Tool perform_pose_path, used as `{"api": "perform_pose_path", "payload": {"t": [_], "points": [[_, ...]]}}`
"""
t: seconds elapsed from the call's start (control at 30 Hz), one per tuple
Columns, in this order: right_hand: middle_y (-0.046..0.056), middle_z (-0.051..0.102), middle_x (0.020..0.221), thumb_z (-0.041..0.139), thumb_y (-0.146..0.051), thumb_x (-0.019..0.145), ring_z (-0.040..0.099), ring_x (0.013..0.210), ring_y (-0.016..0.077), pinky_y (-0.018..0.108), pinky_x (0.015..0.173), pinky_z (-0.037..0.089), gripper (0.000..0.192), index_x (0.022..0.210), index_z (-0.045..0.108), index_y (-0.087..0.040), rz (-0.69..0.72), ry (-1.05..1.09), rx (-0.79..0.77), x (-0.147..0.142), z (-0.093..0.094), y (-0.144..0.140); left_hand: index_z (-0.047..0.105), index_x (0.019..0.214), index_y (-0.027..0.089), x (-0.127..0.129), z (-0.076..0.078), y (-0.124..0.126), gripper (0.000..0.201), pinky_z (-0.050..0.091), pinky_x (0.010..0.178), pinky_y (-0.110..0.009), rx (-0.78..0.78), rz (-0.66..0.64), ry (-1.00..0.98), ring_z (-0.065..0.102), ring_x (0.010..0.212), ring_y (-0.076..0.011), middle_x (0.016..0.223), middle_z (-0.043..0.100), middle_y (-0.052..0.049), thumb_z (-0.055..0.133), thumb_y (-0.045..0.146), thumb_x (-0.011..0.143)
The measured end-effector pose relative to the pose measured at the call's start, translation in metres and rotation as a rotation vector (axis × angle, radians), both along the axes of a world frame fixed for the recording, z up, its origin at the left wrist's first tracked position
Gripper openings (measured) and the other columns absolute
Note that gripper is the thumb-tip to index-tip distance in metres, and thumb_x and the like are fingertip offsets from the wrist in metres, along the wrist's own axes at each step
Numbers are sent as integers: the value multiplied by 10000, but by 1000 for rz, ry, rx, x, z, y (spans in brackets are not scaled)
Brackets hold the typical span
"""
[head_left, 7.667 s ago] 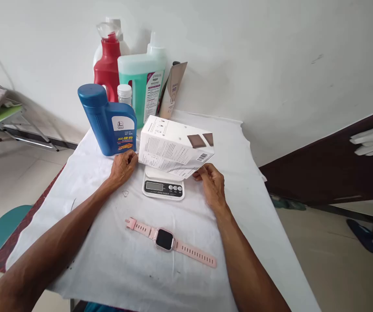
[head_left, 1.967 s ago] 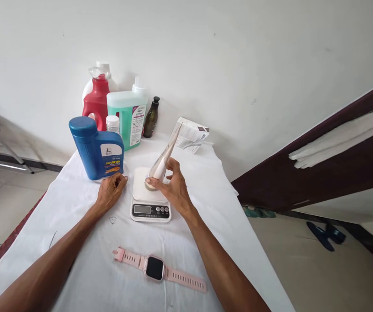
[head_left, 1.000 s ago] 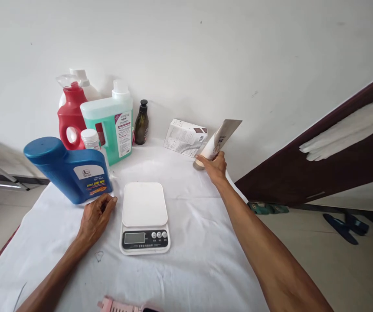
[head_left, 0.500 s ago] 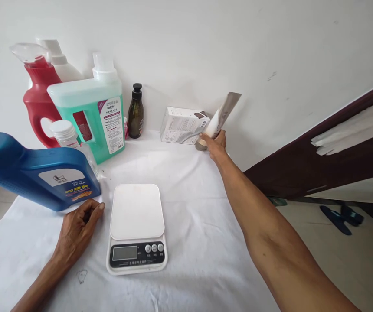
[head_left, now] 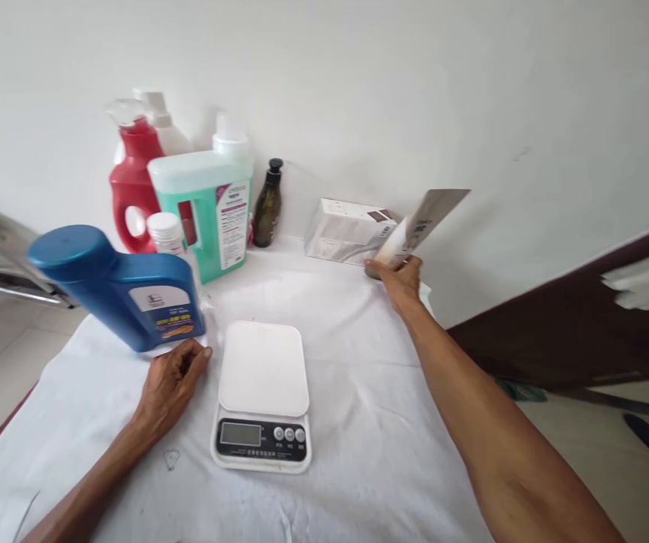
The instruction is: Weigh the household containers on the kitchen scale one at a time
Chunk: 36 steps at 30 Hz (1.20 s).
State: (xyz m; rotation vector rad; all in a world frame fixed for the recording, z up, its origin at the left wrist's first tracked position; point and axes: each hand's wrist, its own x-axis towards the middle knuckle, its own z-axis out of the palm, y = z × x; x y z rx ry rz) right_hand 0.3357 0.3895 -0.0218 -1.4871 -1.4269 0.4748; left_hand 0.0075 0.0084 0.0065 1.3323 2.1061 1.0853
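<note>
While my right hand (head_left: 401,275) pinches the squeeze tube (head_left: 415,230) low near its cap at the far right corner of the white-clothed table (head_left: 358,422), I see it as a pale tube standing cap-down, its flat crimped end tilted up to the right, just beside the white carton (head_left: 347,230). Two seconds ago I held it over the kitchen scale (head_left: 262,396), whose platform now lies bare. My left hand (head_left: 174,377) stays loosely curled on the cloth, touching the blue oil jug (head_left: 118,290).
</note>
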Motion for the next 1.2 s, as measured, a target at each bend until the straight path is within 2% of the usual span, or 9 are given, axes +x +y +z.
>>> {"api": "perform_pose_path", "payload": {"t": [0.1, 0.2, 0.27, 0.4, 0.5, 0.6, 0.73, 1.03, 1.2], "points": [[176, 607, 1327, 938, -567, 517, 625, 1177, 368, 533, 1016, 526, 944, 1262, 463, -234, -88, 30, -49, 7, 2, -22, 458, 678, 218, -1, -2, -1, 443, 277, 550, -270, 9, -12, -27, 360, 564, -125, 594, 379, 39, 476, 568, 948], [247, 503, 1436, 850, -647, 637, 558, 1294, 401, 567, 1041, 521, 847, 1270, 487, -218, -129, -27, 142, 0, 17, -63, 448, 682, 219, -1, -3, -3, 418, 270, 569, -281, 25, -17, -39, 361, 564, -126, 596, 398, 37, 475, 539, 949], [235, 507, 1431, 799, -658, 709, 568, 1288, 377, 549, 987, 556, 754, 1256, 502, -233, -48, -37, 237, -19, 35, -98, 451, 685, 219, -2, -3, -3, 395, 275, 582, -285, 45, -22, -38, 378, 569, -130, 601, 421, 32, 475, 519, 941], [99, 683, 1173, 795, -627, 771, 668, 1135, 302, 507, 951, 577, 536, 1096, 592, -252, 460, 35, 124, -95, 77, -168, 465, 689, 220, -3, -5, -5, 365, 271, 592, -291, 69, -26, -43, 396, 571, -136, 603, 455, 24, 476, 493, 931], [91, 709, 1255, 887, -585, 714, 666, 1204, 297, 490, 1004, 557, 615, 1172, 622, -270, 890, 2, -16, -164, 100, -210, 473, 687, 218, -4, -9, -5, 341, 276, 601, -293, 92, -24, -41, 408, 575, -136, 608, 476, 22, 485, 453, 934], [103, 663, 1396, 940, -547, 664, 636, 1292, 298, 480, 1052, 540, 766, 1285, 581, -279, 1086, 21, -103, -218, 106, -240, 486, 692, 212, -6, -13, -5, 291, 290, 616, -293, 108, -14, -33, 438, 587, -135, 628, 515, 17, 509, 370, 935], [83, 710, 1262, 903, -559, 712, 691, 1148, 283, 465, 1001, 567, 621, 1172, 617, -255, 1051, 54, -74, -254, 99, -263, 535, 724, 205, -7, -16, -5, 249, 296, 631, -296, 80, -19, -40, 501, 625, -143, 686, 593, 1, 544, 307, 951], [13, 720, 1010, 943, -535, 626, 677, 933, 234, 374, 816, 573, 593, 1033, 621, -249, 919, 55, -106, -258, 102, -289, 670, 825, 208, -5, -16, -8, 203, 317, 658, -322, -19, -40, 50, 670, 809, -204, 868, 745, -45, 565, 295, 975], [-26, 708, 895, 969, -425, 594, 633, 831, 188, 324, 758, 557, 531, 994, 680, -233, 1031, 254, -245, -262, 102, -301, 676, 808, 214, -2, -14, -10, 244, 293, 641, -338, -45, -93, 162, 695, 839, -226, 887, 755, -57, 535, 310, 982]]}}
